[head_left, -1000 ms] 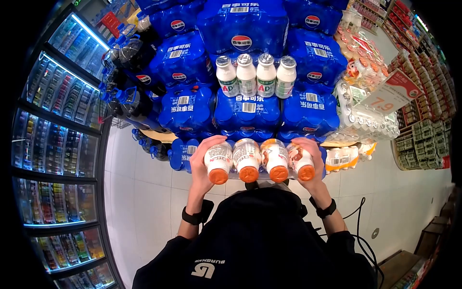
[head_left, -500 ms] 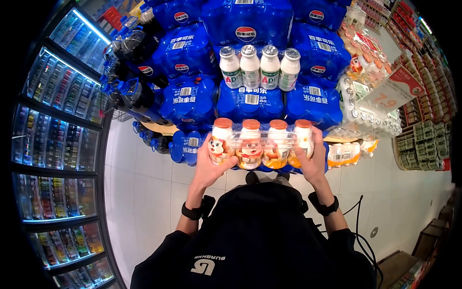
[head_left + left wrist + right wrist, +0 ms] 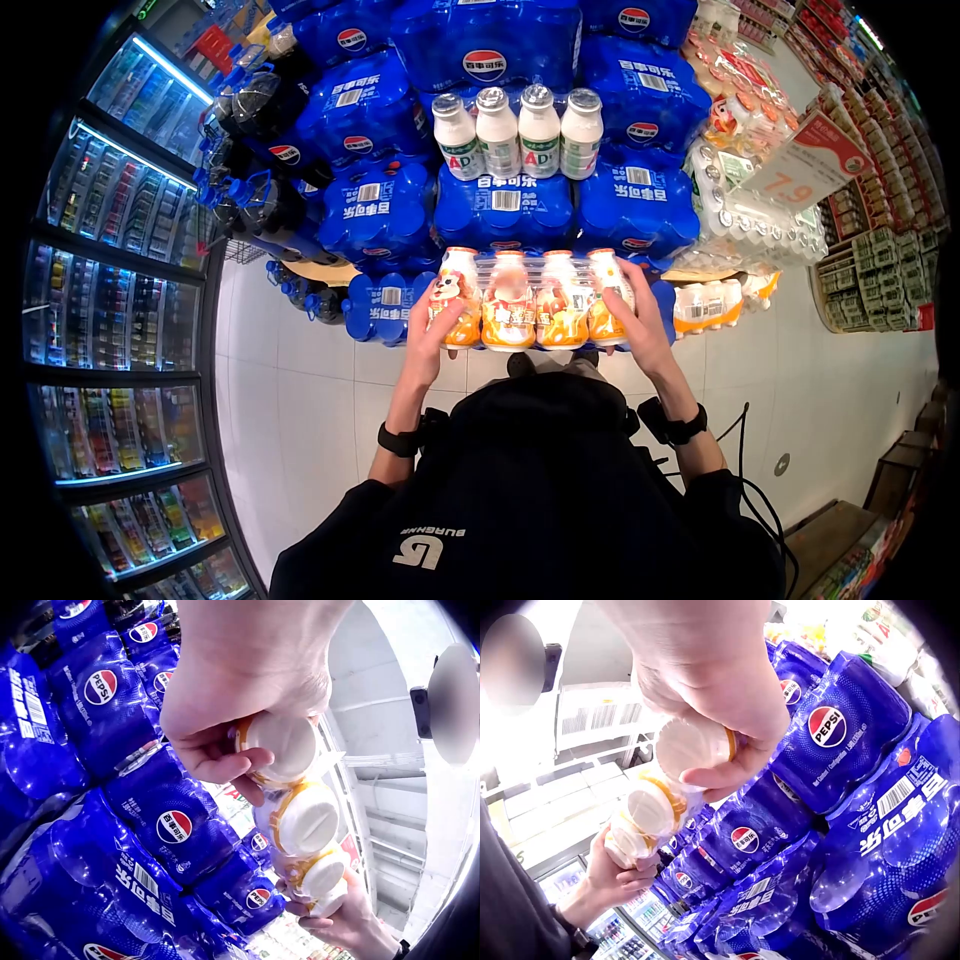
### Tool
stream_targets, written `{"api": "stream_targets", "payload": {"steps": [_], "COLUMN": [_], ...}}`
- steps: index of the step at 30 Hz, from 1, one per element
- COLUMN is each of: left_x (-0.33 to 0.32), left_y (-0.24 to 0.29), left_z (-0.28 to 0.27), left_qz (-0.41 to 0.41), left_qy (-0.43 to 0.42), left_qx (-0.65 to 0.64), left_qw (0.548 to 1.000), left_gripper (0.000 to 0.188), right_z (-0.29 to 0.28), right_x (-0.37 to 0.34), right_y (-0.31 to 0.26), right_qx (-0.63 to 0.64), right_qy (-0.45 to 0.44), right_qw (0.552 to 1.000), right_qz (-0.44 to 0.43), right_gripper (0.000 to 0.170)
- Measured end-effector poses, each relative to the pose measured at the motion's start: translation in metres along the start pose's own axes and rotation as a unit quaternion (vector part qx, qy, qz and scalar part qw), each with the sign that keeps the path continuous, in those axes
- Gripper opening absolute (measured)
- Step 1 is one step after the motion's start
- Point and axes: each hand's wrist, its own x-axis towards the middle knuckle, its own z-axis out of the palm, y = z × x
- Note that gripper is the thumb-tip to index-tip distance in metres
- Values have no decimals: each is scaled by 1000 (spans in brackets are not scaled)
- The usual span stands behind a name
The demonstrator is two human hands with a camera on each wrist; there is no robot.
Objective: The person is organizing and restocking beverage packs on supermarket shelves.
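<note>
A wrapped row of several white bottles with orange caps and cartoon labels [image 3: 508, 305] is held up in front of the body in the head view. My left hand [image 3: 432, 325] grips its left end, thumb on the label side. The right end is gripped by my right hand [image 3: 643, 318]. In the left wrist view the white bottle bases [image 3: 309, 819] show, with the left hand's fingers curled round the end bottle [image 3: 283, 746]. The right wrist view shows the right hand [image 3: 731, 742] curled round the opposite end bottle [image 3: 690, 750].
Behind the bottles rise stacked blue Pepsi packs [image 3: 505, 208], with a row of white AD bottles [image 3: 518, 138] on them. A price sign [image 3: 800, 165] and clear-wrapped packs stand right. Dark cola bottles [image 3: 262, 200] and lit fridges [image 3: 115, 320] are left; a bench [image 3: 835, 540] is low right.
The bottle row has turned from caps facing the body to labels facing it, caps now at the far side, both hands keeping hold. The head view has shifted slightly.
</note>
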Motion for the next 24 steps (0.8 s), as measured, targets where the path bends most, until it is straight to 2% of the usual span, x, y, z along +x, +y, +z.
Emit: {"api": "stream_targets", "payload": {"steps": [11, 14, 17, 20, 21, 24], "left_x": [0, 1, 1, 3, 4, 4], "left_y": [10, 10, 9, 8, 7, 9], "left_z": [3, 2, -2, -11, -13, -18], "left_qz": [-8, -5, -22, -43, -49, -60], "left_qy": [-13, -14, -16, -23, -27, -31], "left_qx": [2, -3, -38, -78, -99, -145], "left_qw": [1000, 1000, 999, 996, 993, 987], "left_gripper": [48, 47, 46, 45, 46, 54], "right_z": [2, 3, 1, -5, -1, 1], "right_x": [4, 3, 2, 8, 5, 3], "right_y": [-7, -14, -23, -13, -16, -21], "right_qx": [-3, -12, -13, -114, -79, -153], "right_qy": [-10, -19, -75, -147, -148, -157], "right_qw": [1000, 999, 997, 965, 975, 963], "right_qz": [0, -28, -28, -184, -148, -155], "right_gripper": [54, 65, 88, 110, 120, 118]}}
